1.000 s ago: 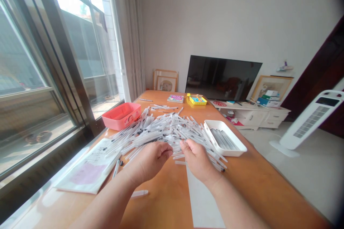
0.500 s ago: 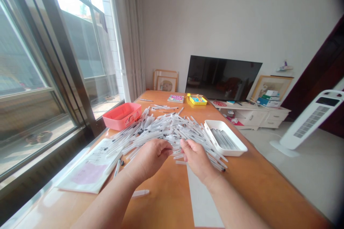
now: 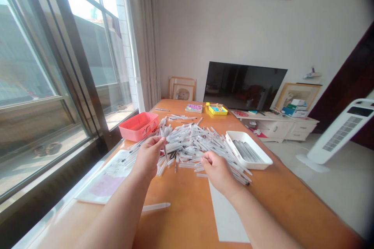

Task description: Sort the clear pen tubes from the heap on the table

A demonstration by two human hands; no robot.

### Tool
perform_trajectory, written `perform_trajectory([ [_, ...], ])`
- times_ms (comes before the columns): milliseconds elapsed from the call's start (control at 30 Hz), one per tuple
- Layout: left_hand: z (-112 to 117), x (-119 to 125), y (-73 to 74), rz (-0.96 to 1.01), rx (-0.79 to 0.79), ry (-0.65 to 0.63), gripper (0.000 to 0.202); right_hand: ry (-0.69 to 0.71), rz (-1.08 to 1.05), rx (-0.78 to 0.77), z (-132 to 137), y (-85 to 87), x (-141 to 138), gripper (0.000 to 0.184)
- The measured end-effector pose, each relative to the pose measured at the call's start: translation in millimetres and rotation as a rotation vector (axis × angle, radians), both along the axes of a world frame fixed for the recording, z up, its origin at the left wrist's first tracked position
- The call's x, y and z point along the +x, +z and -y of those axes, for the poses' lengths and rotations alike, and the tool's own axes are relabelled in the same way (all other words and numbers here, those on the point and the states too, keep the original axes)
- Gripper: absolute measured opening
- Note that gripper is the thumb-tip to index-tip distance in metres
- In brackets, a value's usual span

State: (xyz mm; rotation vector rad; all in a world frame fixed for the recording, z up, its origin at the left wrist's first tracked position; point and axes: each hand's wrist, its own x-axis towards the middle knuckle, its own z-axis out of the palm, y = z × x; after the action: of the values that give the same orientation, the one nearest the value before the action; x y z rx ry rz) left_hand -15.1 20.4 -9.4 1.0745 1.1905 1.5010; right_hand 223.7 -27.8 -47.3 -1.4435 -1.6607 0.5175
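Across the middle of the table spreads a big heap of clear pen barrels and pen parts [image 3: 193, 140], some with black ends. At the heap's left side, my left hand [image 3: 150, 155] pinches a slim pen [image 3: 166, 153] between thumb and fingers; the pen points downward. My right hand [image 3: 216, 169] is closed at the heap's near right side, fingertips together; whatever they hold, if anything, cannot be made out. Beyond it stands a white tray [image 3: 264, 162] with a row of grey pens [image 3: 247, 151] inside. One clear barrel [image 3: 156, 207] lies apart near my left forearm.
A pink basket [image 3: 137, 134] stands at the left edge, and an open booklet [image 3: 102, 184] lies below it. Under my right forearm is a white sheet [image 3: 226, 218]. A colourful box [image 3: 193, 108] and a yellow box [image 3: 217, 111] sit at the far end.
My left hand has moved up and left, away from my right hand, and a slim pen now shows in its fingers. My right hand stays near the heap, its fingers more curled.
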Motion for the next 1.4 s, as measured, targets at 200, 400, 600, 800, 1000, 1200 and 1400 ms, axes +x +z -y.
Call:
perform_trajectory([
  [200,-7.0,-7.7,-5.9,0.179,-0.015,0.059,0.046,0.033,0.177,-0.006,-2.8,12.0,-13.1,0.016],
  [400,-12.4,-11.3,-9.0,0.296,-0.051,0.108,0.037,0.059,0.364,-0.035,-13.6,23.2,-35.6,0.016],
  [600,-14.9,-14.2,-9.3,0.342,-0.05,0.155,0.034,0.115,0.54,-0.034,-23.8,31.7,-64.4,0.022],
  [800,-15.1,-15.5,-9.3,0.37,-0.043,0.182,0.035,0.196,0.784,0.038,-28.9,35.2,-92.4,0.03],
  [1000,-16.0,-16.6,-9.2,0.374,-0.047,0.195,0.034,0.283,0.87,0.093,-32.7,28.7,-105.3,0.031],
  [1200,-14.9,-16.4,-8.0,0.373,-0.05,0.196,0.035,0.242,0.851,0.096,-37.0,20.5,-102.9,0.021],
  [1400,-14.9,-16.1,-7.6,0.384,-0.054,0.209,0.035,0.185,0.468,0.107,-39.2,17.2,-90.6,0.017],
])
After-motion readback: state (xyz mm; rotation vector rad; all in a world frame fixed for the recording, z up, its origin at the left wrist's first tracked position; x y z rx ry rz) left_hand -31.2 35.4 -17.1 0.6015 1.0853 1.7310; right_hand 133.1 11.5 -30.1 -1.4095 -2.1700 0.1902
